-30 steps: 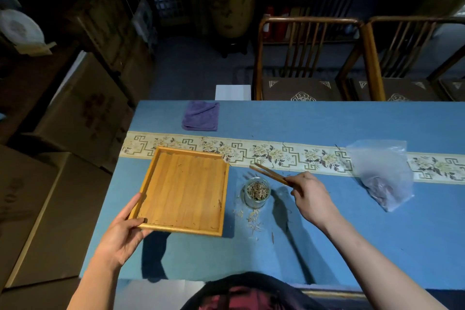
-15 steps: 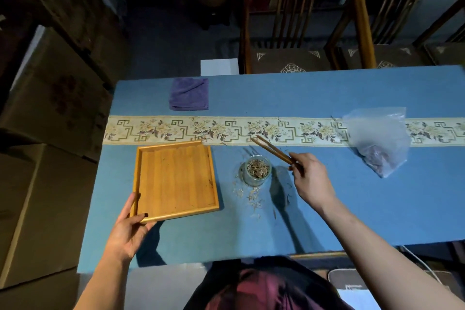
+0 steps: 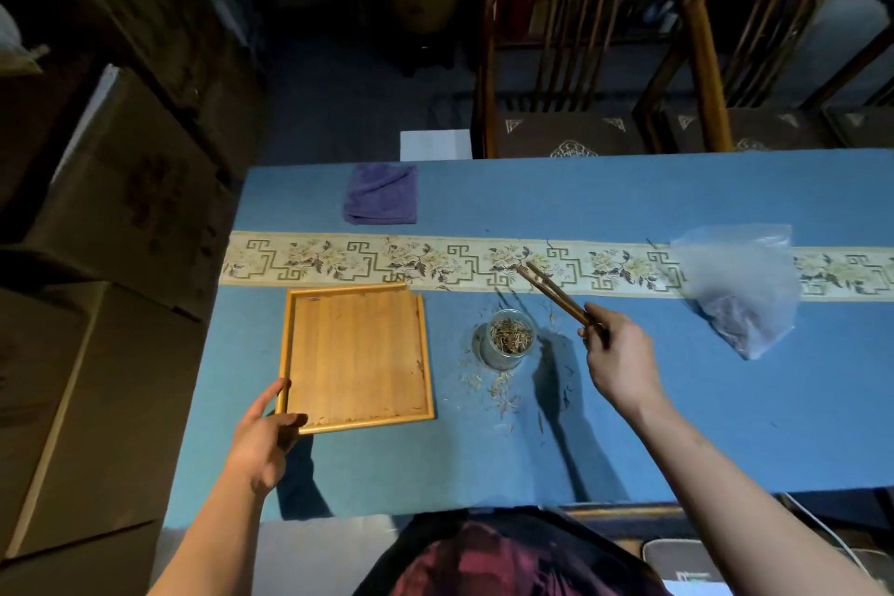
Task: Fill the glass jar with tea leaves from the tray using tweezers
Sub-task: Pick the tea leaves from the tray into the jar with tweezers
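Note:
A square bamboo tray [image 3: 357, 353] lies on the blue table, its floor almost bare. My left hand [image 3: 263, 433] grips its near left corner, thumb on the rim. To the tray's right stands a small glass jar [image 3: 508, 338] with tea leaves inside. Loose tea leaves [image 3: 498, 390] lie scattered on the cloth in front of the jar. My right hand [image 3: 619, 353], right of the jar, holds dark wooden tweezers [image 3: 556, 293] whose tips point up and left over the patterned runner, with nothing visible between them.
A clear plastic bag [image 3: 740, 286] with dark contents lies at the right. A folded purple cloth [image 3: 381, 194] sits at the far left of the table [image 3: 677, 426]. Two wooden chairs [image 3: 580, 73] stand beyond the far edge, cardboard boxes [image 3: 121, 189] on the left.
The tray has settled flat on the table, squared up under my left hand. My right hand with the tweezers stays beside the jar. The camera has tilted and shifted.

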